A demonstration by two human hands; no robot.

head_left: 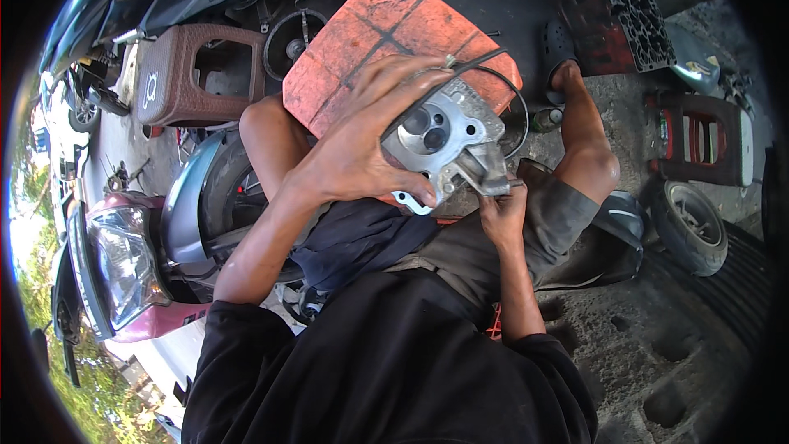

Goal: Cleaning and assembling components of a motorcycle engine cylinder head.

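Note:
A grey metal cylinder head (pixel 456 144) is tilted so its flat face with two round valves shows. My left hand (pixel 370 127) wraps round its left side, the thumb along the lower edge and the fingers over the top. At its lower right corner, my right hand (pixel 503 210) is closed, with the fingertips partly hidden. A thin black cable (pixel 514 82) loops past the far right side of the cylinder head; where it ends is hidden. Under my left hand and the part stands a worn orange stool (pixel 394 20), stained dark, between my legs.
A brown stool (pixel 201 74) stands at left, near a wheel rim (pixel 292 45). A pink motorcycle (pixel 127 263) is close on my left. To the right are a loose wheel (pixel 690 226), a dark stool (pixel 703 140) and a red crate (pixel 588 25). A small can (pixel 545 120) sits by my foot.

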